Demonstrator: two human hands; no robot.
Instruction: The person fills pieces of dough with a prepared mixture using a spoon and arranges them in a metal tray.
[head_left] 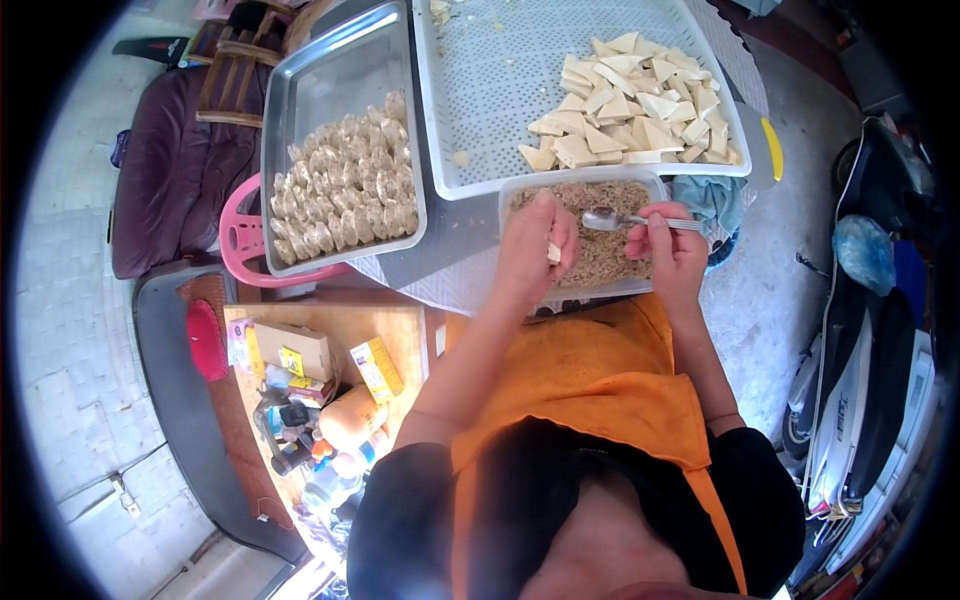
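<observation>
Closest to us is the orange apron [600, 390], with both forearms running up from it to the table [450, 250].

Biggest thing up there is the white perforated tray [480, 90] across the far edge, with a heap of pale triangle pieces [630, 100] piled in its right half. At the table's left edge sits the steel tray [330, 80], its near half packed with rows of filled pieces [350, 190]; the far half is bare metal.

Next down in size, the clear tub [580, 180] of brown minced filling [600, 250] is at the near edge, right up against the white tray.

Our left hand [535, 245] is over the tub, fingers curled shut around one small pale piece [553, 253], which only peeks out at the fingertips. Our right hand [668, 250] is at the tub's right side, pinching the handle of a metal spoon [610, 220] between thumb and fingers; the bowl of the spoon points left over the filling, just beside the left hand.

Off the table, lower left, there's a wooden stand [400, 330] with boxes [295, 350] and bottles [345, 460], and a pink plastic chair [240, 240] pokes out from under the steel tray.
</observation>
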